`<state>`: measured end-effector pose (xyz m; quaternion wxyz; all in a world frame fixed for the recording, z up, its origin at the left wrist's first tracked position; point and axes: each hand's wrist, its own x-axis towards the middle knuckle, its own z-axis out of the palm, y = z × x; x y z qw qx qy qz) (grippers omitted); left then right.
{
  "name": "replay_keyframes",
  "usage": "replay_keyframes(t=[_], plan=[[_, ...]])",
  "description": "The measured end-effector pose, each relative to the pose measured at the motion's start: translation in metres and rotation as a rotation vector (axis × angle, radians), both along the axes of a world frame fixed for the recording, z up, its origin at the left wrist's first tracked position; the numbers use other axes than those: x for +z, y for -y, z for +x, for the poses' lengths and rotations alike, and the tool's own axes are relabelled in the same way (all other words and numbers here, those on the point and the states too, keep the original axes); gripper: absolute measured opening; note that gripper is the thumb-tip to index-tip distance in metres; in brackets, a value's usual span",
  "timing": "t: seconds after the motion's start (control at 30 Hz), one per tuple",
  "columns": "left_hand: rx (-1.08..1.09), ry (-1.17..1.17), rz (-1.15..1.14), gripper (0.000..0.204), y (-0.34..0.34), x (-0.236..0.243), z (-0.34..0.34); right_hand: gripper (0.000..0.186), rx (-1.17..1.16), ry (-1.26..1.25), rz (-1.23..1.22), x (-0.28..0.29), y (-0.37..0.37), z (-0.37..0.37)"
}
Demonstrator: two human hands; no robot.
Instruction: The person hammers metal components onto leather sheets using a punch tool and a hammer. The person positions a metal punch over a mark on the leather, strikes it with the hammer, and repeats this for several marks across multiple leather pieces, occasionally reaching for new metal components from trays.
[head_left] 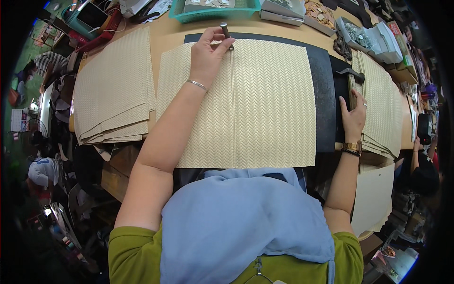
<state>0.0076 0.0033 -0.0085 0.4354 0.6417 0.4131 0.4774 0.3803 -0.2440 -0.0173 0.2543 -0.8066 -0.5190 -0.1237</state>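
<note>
A cream woven-pattern sheet [274, 104] lies in front of me with a seam line down its middle, on a dark board [324, 109]. At the seam's far end, my left hand [208, 52] pinches a short metal punch [224, 31], its lower tip at the sheet's far edge. To the right of the board, my right hand [353, 118] is around the wooden handle of a hammer [352, 90]. The hammer's dark metal head lies beyond the fingers, beside a stack of cream sheets. The palm side of the right hand is hidden.
Cream sheets are stacked at left [116, 85] and at right [380, 104]. Along the far side stand a teal basket [215, 14] and a cardboard box of metal pieces [354, 35]. Other people work at both edges, including a person in dark clothing [423, 170].
</note>
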Motion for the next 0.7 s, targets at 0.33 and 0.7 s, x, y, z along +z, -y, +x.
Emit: replay_keyframes(t=[0.33, 0.7], plan=[[-0.04, -0.073, 0.054, 0.032, 0.003, 0.001, 0.004, 0.056, -0.258, -0.194, -0.179, -0.002, -0.009, 0.038], [-0.001, -0.121, 0.131, 0.027, 0.001, 0.0, 0.001, 0.041, 0.572, -0.541, -0.237, 0.131, -0.095, -0.119]])
